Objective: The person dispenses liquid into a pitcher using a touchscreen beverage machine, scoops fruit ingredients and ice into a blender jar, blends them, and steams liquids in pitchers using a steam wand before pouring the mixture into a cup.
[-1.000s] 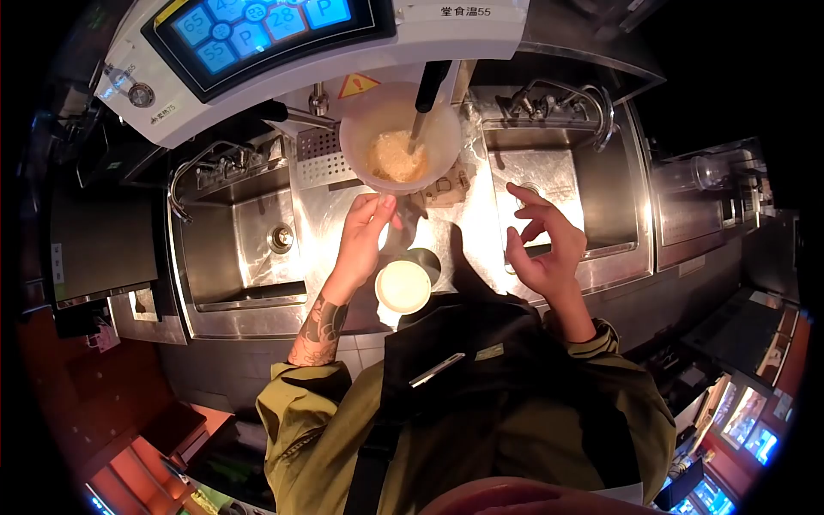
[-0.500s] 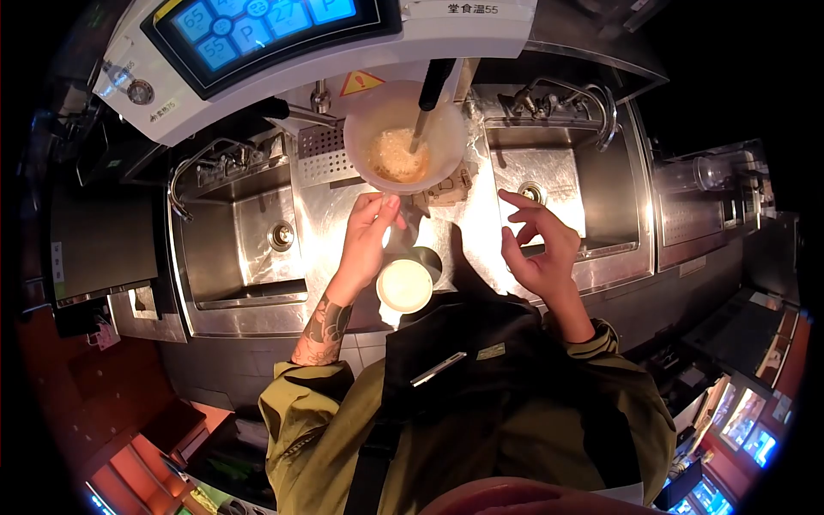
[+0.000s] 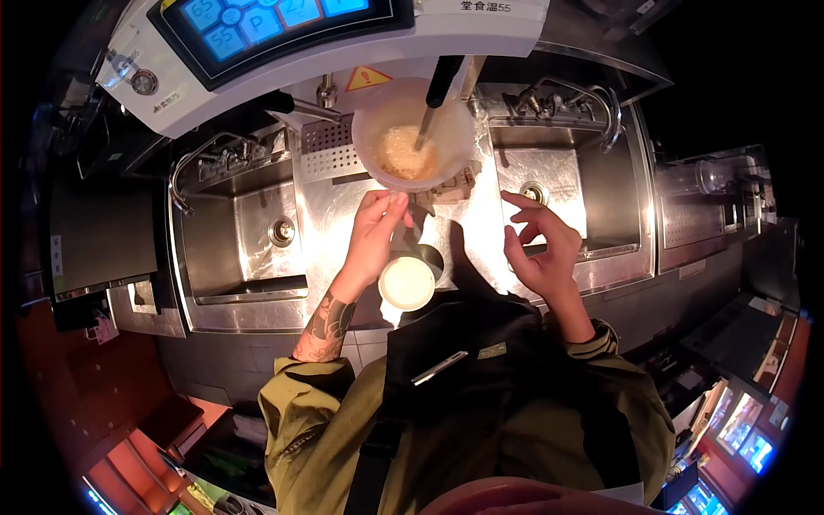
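A translucent white plastic pitcher [image 3: 371,146] is under the machine's front, with frothy beige liquid [image 3: 408,153] inside. A metal steam wand [image 3: 425,129] with a black grip dips into that liquid. My left hand [image 3: 378,230] is closed at the pitcher's near edge, thumb and fingers pinched together; the part they grip is mostly hidden. Below that hand stands a round container with a pale cream top [image 3: 407,284]. My right hand [image 3: 544,245] hovers above the counter beside the right sink, its fingers bent and apart, holding nothing.
The white machine [image 3: 326,81] with a lit blue touchscreen [image 3: 266,21] overhangs the counter [image 3: 330,206]. Steel sinks lie on the left [image 3: 257,245] and right [image 3: 558,184], each with a curved tap. A perforated drip plate [image 3: 326,153] is left of the pitcher.
The view has shifted slightly, so the machine and pitcher appear a little further right and higher. Both hands keep the same pose.
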A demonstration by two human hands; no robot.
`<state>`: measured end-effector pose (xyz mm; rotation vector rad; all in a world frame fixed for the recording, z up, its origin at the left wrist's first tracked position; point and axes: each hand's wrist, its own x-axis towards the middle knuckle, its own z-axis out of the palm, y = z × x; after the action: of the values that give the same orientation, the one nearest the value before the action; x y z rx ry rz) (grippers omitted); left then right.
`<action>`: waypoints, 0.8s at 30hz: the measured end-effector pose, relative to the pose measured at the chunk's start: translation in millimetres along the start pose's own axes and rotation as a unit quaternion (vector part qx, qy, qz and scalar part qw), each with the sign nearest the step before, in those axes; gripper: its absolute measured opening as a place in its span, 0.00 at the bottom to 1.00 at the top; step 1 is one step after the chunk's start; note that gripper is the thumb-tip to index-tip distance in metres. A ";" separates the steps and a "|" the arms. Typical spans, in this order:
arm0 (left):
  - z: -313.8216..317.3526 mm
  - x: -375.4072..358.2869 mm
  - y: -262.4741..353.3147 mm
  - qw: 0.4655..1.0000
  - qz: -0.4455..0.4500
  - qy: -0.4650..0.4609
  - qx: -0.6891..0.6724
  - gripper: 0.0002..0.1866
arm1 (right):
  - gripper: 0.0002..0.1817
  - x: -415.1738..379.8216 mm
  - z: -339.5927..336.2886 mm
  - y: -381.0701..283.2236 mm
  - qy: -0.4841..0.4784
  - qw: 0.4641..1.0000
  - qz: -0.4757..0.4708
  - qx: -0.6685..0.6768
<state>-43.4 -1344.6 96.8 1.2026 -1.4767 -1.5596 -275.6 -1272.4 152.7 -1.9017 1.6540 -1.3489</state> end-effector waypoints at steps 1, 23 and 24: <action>0.4 -0.1 1.3 1.000 0.001 0.000 0.004 0.22 | 0.08 -0.1 -0.2 -0.1 -0.005 1.000 0.006 -0.004; 1.6 1.0 5.8 0.996 0.034 0.056 0.062 0.20 | 0.08 0.1 -0.4 -0.4 0.014 1.000 -0.003 0.013; 1.3 1.2 5.7 0.996 0.036 0.058 0.061 0.20 | 0.08 0.2 -1.3 -1.4 0.012 1.000 0.003 0.012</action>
<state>-45.7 -1346.0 102.1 1.2734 -1.5401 -1.3451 -275.7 -1271.7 154.5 -1.8734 1.6456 -1.3880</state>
